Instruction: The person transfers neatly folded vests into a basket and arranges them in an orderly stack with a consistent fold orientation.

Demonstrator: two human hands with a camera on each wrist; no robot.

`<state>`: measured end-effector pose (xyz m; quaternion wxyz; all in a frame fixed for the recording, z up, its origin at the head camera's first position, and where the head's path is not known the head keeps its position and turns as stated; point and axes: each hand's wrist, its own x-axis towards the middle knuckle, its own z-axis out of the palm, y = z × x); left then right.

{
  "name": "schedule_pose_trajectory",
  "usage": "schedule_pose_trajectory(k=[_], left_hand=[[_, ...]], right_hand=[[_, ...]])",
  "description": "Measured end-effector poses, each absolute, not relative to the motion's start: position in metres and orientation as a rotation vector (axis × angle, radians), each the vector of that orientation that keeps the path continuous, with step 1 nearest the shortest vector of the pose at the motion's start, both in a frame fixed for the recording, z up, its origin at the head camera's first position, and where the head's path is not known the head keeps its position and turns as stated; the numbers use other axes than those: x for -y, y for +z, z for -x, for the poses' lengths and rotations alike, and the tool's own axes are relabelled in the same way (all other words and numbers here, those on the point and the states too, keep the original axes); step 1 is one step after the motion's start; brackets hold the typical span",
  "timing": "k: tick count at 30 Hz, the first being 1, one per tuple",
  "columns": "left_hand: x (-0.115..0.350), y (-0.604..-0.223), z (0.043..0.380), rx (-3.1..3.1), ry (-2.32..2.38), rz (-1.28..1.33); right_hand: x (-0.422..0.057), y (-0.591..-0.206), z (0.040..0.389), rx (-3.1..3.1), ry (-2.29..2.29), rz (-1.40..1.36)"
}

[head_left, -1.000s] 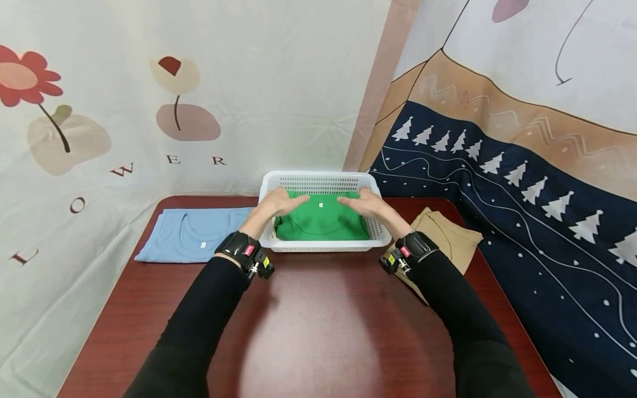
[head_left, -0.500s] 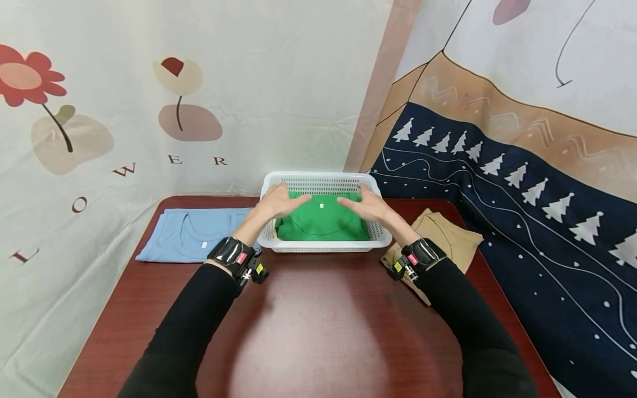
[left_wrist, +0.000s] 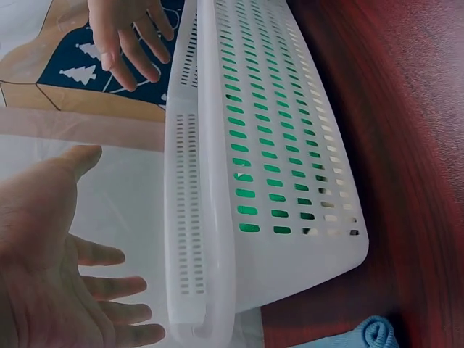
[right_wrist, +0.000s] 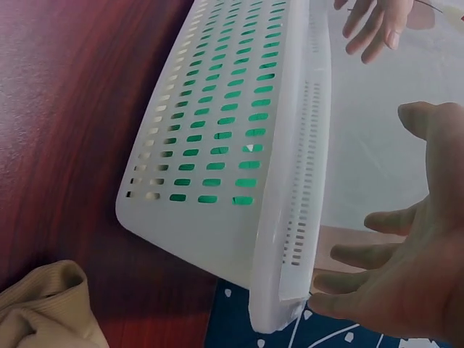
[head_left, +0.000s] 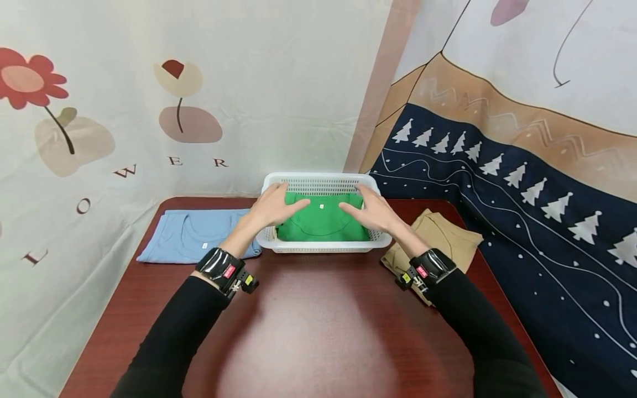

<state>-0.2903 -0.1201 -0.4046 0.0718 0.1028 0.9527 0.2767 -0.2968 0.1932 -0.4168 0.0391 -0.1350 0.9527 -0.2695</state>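
Observation:
A white plastic basket [head_left: 323,249] with slotted walls stands at the back of the table. Inside it lies a folded green shirt [head_left: 322,224] with a small white tag near its neckline. My left hand [head_left: 275,207] hovers over the basket's left end, thumb stretched inward and fingers spread. Opposite, my right hand [head_left: 374,210] is over the right end in a mirrored pose. Both wrist views show the hands above the rim, the left hand [left_wrist: 51,268] and the right hand [right_wrist: 413,254] with relaxed fingers and nothing in them. Green cloth shows through the wall slots.
Left of the basket lies a folded light blue shirt [head_left: 184,237]. On the right is a folded tan garment [head_left: 448,237], partly behind the right wrist. The reddish-brown table [head_left: 318,320] backs onto a hanging printed cloth [head_left: 298,110].
Both hands have lifted slightly, and the wrists have drawn apart and back toward the body. The green shirt stays in the basket; the blue and tan garments have not moved.

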Motion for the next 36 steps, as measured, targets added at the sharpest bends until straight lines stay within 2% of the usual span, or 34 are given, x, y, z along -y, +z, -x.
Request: schedule_pose_trajectory(k=[13, 27, 36], left_hand=[[0.133, -0.411, 0.269, -2.945, 0.787, -0.398], [0.141, -0.421, 0.24, -3.004, 0.742, -0.46], [0.13, -0.431, 0.221, -3.007, 0.766, -0.489]], right_hand=[[-0.205, -0.42, 0.274, -2.996, -0.653, 0.594], [-0.213, -0.427, 0.246, -3.028, -0.606, 0.671], [-0.225, -0.429, 0.228, -3.051, -0.651, 0.651]])
